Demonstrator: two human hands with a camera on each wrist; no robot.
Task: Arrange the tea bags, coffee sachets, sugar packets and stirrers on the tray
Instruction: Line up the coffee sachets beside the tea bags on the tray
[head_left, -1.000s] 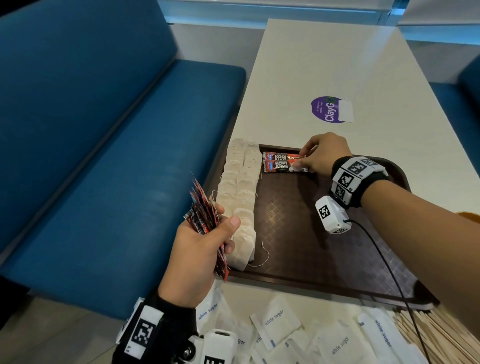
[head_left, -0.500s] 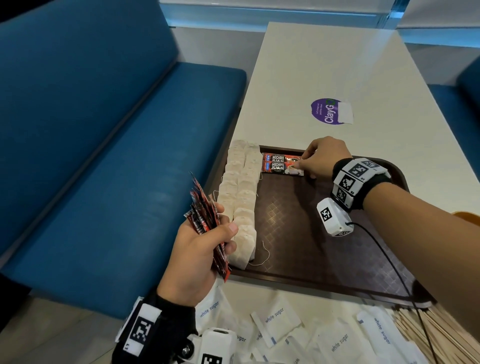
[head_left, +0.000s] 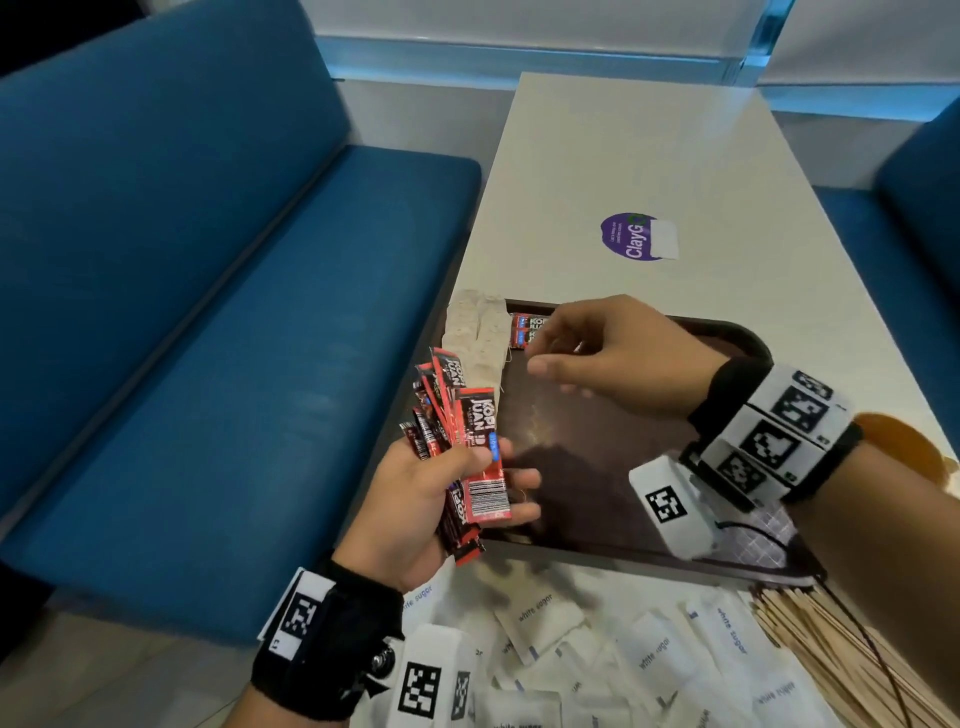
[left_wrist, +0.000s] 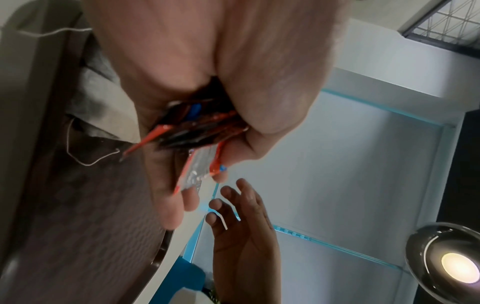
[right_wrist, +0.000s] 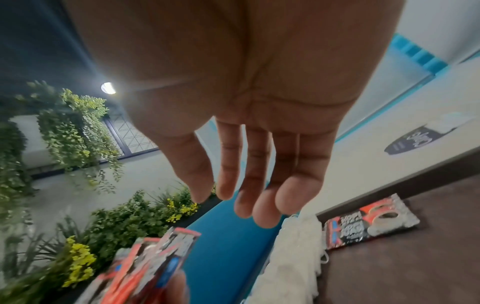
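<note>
A dark brown tray (head_left: 597, 499) lies on the pale table. White tea bags (head_left: 480, 332) run in a column down its left side, partly hidden by my left hand. Coffee sachets (head_left: 522, 330) (right_wrist: 369, 224) lie flat at the tray's far left, beside the tea bags. My left hand (head_left: 441, 499) (left_wrist: 197, 131) grips a fanned bunch of red coffee sachets (head_left: 457, 431) over the tray's near left corner. My right hand (head_left: 582, 353) (right_wrist: 246, 195) hovers above the tray with fingers relaxed and empty, a short way from the bunch.
White sugar packets (head_left: 540, 618) lie scattered on the table below the tray. Wooden stirrers (head_left: 831, 649) are piled at the lower right. A purple sticker (head_left: 631, 236) marks the table's middle. Blue bench seats (head_left: 208, 338) flank the table.
My right hand has lifted off the sachets laid on the tray and drawn back toward my left hand. My left hand has risen and turned, fanning its bunch toward the right hand.
</note>
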